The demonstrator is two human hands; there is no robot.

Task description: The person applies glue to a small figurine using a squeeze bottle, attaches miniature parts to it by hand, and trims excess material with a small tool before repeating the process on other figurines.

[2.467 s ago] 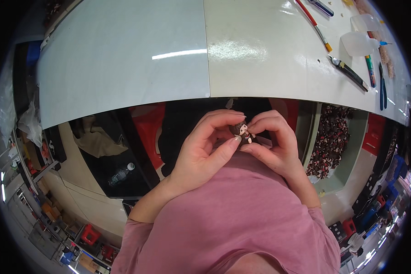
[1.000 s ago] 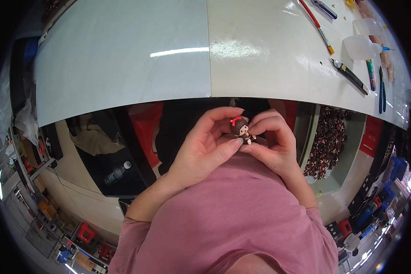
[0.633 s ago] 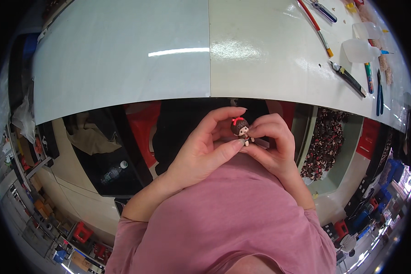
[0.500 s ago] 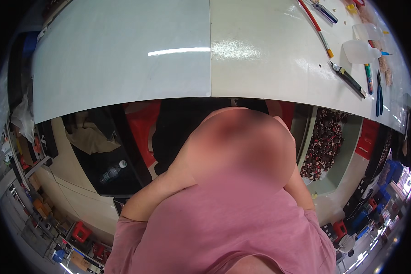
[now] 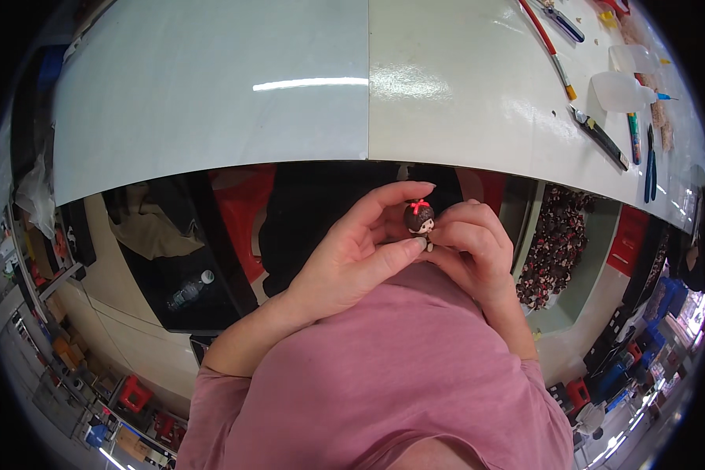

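Held just in front of my chest is a small doll figurine (image 5: pixel 420 220) with a dark brown head and a red bow on top. My left hand (image 5: pixel 360 249) comes in from the left, its thumb tip at the figurine's lower body and its forefinger stretched above the head. On the other side, my right hand (image 5: pixel 479 244) has bent fingers pinched against the figurine's body. Fingers cover much of the body, with a pale bit showing below.
A white table (image 5: pixel 211 86) spans the far side, bearing a red-handled brush (image 5: pixel 550 51), a box cutter (image 5: pixel 601 139), blue tweezers (image 5: pixel 650 164) and a squeeze bottle (image 5: pixel 620 92). Right of my lap, a pale bin (image 5: pixel 576 301) holds many small dark pieces. A plastic bottle (image 5: pixel 190 290) lies left.
The view has shifted slightly. A blurred patch covered both hands before, so whether they or the figurine moved cannot be told.
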